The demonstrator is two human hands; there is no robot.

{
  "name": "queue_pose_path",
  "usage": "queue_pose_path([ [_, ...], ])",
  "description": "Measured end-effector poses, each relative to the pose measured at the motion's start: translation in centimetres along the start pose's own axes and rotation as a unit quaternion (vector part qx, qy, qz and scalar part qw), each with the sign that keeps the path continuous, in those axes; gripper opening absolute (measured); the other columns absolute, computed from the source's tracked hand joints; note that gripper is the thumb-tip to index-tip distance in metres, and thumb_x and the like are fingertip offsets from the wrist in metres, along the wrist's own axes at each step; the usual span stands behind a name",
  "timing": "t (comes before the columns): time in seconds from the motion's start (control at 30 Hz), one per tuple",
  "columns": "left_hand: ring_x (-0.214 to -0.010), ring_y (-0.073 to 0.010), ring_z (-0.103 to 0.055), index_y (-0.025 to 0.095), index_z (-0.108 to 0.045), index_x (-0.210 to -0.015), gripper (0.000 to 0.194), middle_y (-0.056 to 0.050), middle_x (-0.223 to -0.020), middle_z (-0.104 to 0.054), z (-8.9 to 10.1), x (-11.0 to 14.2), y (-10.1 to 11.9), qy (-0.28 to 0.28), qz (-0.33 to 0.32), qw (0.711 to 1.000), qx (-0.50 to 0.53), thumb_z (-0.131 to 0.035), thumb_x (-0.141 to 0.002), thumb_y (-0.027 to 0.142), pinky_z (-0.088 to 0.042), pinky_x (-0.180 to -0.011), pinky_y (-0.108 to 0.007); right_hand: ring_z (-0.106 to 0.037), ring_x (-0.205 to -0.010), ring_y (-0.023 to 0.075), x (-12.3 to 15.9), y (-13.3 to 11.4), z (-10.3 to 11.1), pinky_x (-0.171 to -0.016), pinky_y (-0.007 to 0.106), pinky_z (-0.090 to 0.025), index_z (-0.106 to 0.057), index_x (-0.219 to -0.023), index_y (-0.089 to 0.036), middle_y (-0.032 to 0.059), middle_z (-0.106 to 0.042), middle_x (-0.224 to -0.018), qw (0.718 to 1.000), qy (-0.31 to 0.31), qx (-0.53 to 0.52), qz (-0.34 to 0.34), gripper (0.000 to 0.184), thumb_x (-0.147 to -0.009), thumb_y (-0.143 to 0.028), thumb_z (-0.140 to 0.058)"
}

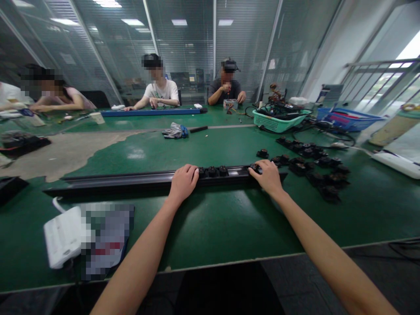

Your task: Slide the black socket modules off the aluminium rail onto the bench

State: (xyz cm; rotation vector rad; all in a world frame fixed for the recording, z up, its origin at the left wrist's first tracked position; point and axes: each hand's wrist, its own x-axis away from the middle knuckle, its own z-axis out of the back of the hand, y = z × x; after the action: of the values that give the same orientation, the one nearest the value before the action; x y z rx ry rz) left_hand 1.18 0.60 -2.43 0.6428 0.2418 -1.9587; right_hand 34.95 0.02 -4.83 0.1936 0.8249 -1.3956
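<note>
A long black rail [131, 183] with an open channel lies across the green table in front of me. Several small black round-topped modules [211, 171] sit in the channel, right of my left hand. My left hand [184, 183] is closed over the rail, its fingertips against the leftmost visible module. Near the rail's right end, my right hand [268, 175] pinches another black module [254, 167], partly covered by the fingers. Whether this one is seated in the channel, I cannot tell. Loose black modules [328, 177] lie in rows beyond the right end.
At lower left are a white power adapter [64, 236] and a grey packet [113, 238]. Grey gloves [175, 131] lie farther back. A green basket [278, 121] of cables and a blue basket [349, 120] stand at back right. Several people [160, 92] sit across the table.
</note>
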Motion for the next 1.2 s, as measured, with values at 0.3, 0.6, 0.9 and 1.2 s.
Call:
queue_pose_path([
  [0.3,-0.100,-0.0232,-0.063,0.021,-0.065,-0.109,0.038,-0.009,-0.109,-0.067,0.3,0.0,0.2,-0.003,0.000,1.000,-0.002,-0.030,-0.105,0.036,-0.047,-0.091,-0.037,-0.058,-0.106,0.0316,-0.1,0.2,0.0,-0.102,0.052,-0.043,-0.070,-0.099,-0.015,0.0167,-0.064,-0.110,1.000,0.003,-0.001,-0.002,0.036,-0.090,-0.045,-0.053],
  [0.6,-0.098,-0.0228,-0.063,0.020,-0.065,-0.109,0.038,-0.009,-0.108,-0.067,0.1,0.0,0.1,-0.003,-0.003,1.000,-0.014,-0.031,-0.105,0.036,-0.047,-0.090,-0.036,-0.060,-0.107,0.0317,-0.1,1.2,-0.2,-0.101,0.049,-0.046,-0.070,-0.102,-0.013,0.0178,-0.063,-0.114,1.000,0.003,-0.012,-0.025,0.034,-0.086,-0.039,-0.056],
  [0.9,-0.100,-0.0234,-0.063,0.020,-0.065,-0.110,0.038,-0.009,-0.110,-0.068,0.1,-0.1,0.0,-0.005,-0.001,1.000,-0.013,-0.031,-0.105,0.036,-0.047,-0.090,-0.037,-0.059,-0.110,0.0316,-0.1,1.2,-0.1,-0.101,0.048,-0.047,-0.069,-0.102,-0.013,0.0180,-0.062,-0.116,0.999,0.000,-0.032,-0.036,0.034,-0.085,-0.040,-0.057],
  [1.2,-0.099,-0.0235,-0.062,0.019,-0.065,-0.110,0.037,-0.009,-0.109,-0.067,0.1,-0.1,0.0,-0.002,-0.002,1.000,-0.005,-0.032,-0.105,0.035,-0.046,-0.091,-0.037,-0.057,-0.114,0.0319,0.0,1.5,0.1,-0.111,0.054,-0.037,-0.070,-0.100,-0.017,0.0158,-0.060,-0.115,0.998,0.013,-0.022,-0.050,0.035,-0.083,-0.045,-0.060],
])
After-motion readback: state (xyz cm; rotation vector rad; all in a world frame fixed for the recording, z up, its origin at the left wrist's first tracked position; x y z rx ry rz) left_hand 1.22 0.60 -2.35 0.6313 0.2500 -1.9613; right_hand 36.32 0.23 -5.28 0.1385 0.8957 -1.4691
